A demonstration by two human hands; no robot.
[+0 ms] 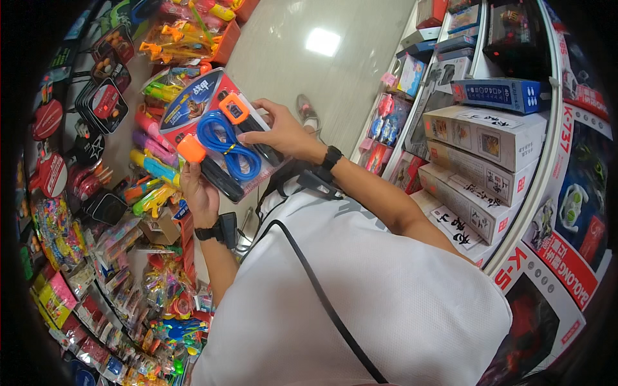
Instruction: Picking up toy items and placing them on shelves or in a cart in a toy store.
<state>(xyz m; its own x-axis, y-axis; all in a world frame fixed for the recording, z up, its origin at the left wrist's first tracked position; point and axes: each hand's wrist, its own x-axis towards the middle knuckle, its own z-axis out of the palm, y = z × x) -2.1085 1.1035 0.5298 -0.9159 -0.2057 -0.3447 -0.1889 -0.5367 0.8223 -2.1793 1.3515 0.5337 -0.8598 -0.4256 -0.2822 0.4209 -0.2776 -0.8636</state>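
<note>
A packaged skipping rope [229,144] with a coiled blue cord and two black-and-orange handles is held up in front of my chest. Its backing card is red and blue, bears writing, and seems to be covered in clear plastic. My left hand [199,195] grips the pack's lower left edge, thumb near one orange handle end. Along the right edge, my right hand [282,128] holds it with the thumb over the front by the cord and the fingers partly hidden at the edge. Black bands with devices sit on both wrists.
Hanging paddle sets [102,106] and small bagged toys line the left. An orange bin [227,43] of plastic toys stands beyond the pack. Right of me, white shelves hold stacked cartons [483,140] and large toy boxes [584,193]. A shoe [307,110] stands on the tiled floor [280,53].
</note>
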